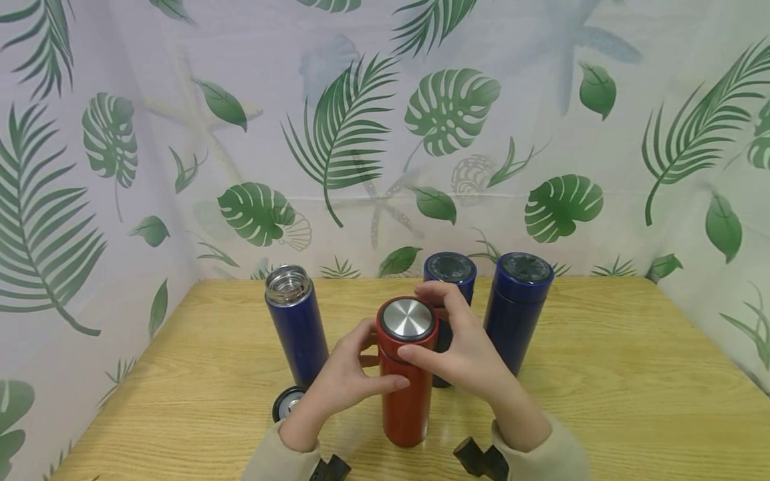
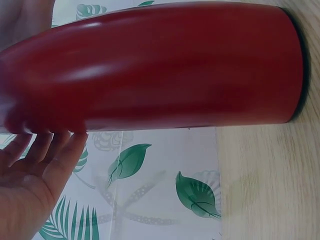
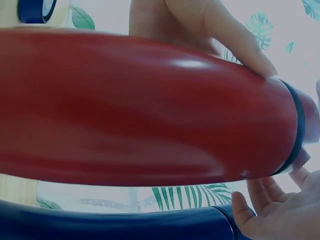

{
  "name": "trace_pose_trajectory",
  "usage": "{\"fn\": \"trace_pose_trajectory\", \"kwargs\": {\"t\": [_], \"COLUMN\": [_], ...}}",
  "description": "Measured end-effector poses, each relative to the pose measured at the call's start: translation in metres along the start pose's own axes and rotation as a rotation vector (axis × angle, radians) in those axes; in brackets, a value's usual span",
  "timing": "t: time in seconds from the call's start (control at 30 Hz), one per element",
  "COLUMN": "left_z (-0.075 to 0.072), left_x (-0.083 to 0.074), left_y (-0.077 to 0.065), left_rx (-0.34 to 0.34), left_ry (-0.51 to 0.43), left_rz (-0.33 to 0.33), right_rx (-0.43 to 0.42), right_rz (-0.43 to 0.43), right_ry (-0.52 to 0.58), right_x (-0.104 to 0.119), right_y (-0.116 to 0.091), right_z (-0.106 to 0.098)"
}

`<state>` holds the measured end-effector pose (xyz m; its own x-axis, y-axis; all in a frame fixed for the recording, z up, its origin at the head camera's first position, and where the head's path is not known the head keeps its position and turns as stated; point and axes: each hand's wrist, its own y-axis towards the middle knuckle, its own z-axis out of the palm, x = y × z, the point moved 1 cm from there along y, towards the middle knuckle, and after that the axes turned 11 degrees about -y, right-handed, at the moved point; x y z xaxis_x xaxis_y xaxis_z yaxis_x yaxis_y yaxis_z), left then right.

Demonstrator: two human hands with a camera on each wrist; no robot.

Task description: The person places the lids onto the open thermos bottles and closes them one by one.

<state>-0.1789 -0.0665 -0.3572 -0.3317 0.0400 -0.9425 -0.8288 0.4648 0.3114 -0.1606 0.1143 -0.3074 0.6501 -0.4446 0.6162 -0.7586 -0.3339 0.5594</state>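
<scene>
A red thermos flask (image 1: 406, 407) stands upright on the table, its screw lid (image 1: 409, 318) topped with a silver disc. My left hand (image 1: 349, 374) holds the flask's body just below the lid, thumb in front and fingers round the far side. At the top, my right hand (image 1: 472, 344) grips the lid between thumb and fingers. A dark seam (image 3: 295, 127) between lid and body shows in the right wrist view. From the left wrist, the flask's red side (image 2: 175, 70) fills much of the picture, with its dark base rim at the right.
A blue flask (image 1: 297, 334) without a lid stands at left, showing its steel mouth. Beside its foot lies a round dark lid (image 1: 287, 403). Two lidded blue flasks, one nearer the middle (image 1: 450, 268) and one farther right (image 1: 517, 321), stand behind my right hand.
</scene>
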Motion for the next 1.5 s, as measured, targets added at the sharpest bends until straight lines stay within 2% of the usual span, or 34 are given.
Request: {"fn": "trace_pose_trajectory", "kwargs": {"t": [0.07,0.17,0.5,0.63,0.73,0.9,1.0,1.17,1.3,1.5], "left_z": [0.0,0.0,-0.0006,-0.0006,-0.0005,-0.0004,-0.0006,-0.0005,-0.0004,-0.0005], "left_x": [0.0,0.0005,0.0003,-0.0002,-0.0001,-0.0001,0.0,-0.0003,-0.0005,-0.0002], "left_y": [0.0,0.0,0.0,-0.0002,-0.0001,0.0002,0.0002,0.0,-0.0002,0.0007], "left_rx": [0.0,0.002,0.001,-0.003,-0.002,0.001,0.001,0.001,0.0,0.007], "left_ry": [0.0,0.001,-0.007,-0.006,-0.001,0.006,0.005,0.006,0.005,-0.005], "left_rz": [0.002,0.006,0.002,-0.001,-0.004,-0.008,-0.01,-0.004,0.0,0.007], "right_rx": [-0.014,-0.021,0.016,0.032,0.026,-0.01,-0.025,-0.034,-0.012,0.019], "right_rz": [0.032,0.027,-0.121,-0.152,-0.12,0.012,0.044,-0.019,-0.093,-0.139], "right_ry": [-0.029,-0.033,0.077,0.116,0.088,-0.013,-0.036,-0.049,0.005,0.094], "right_x": [0.0008,0.0007,-0.0004,-0.0003,0.0001,0.0017,0.0024,0.0022,0.0013,0.0003], "right_y": [0.0,0.0001,0.0001,-0.0003,-0.0006,-0.0004,-0.0002,-0.0005,-0.0004,-0.0006], "right_z": [0.0011,0.0016,-0.0027,-0.0027,-0.0014,0.0022,0.0033,0.0019,-0.0007,-0.0028]}}
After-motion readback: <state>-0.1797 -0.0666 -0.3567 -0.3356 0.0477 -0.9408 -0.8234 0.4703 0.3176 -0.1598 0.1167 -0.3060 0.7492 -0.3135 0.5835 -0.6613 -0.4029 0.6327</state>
